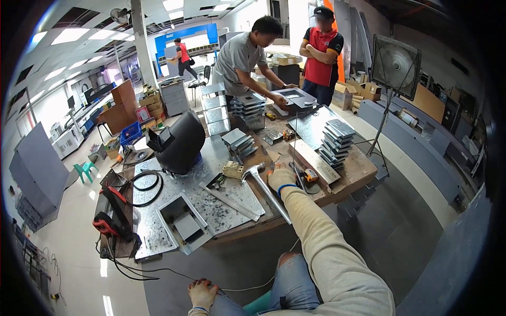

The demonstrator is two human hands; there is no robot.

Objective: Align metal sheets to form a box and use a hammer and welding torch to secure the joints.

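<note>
- Our gloved right hand rests on the workbench; we cannot tell how its fingers lie.
- A hammer lies just left of it, a tape measure just right.
- Our left hand rests on our knee, fingers loosely curled, holding nothing.

Brown cardboard boxes at 1 o'clock by the fan stand; more stacked boxes at 11; large blue wall sign at 12, far back.
</note>
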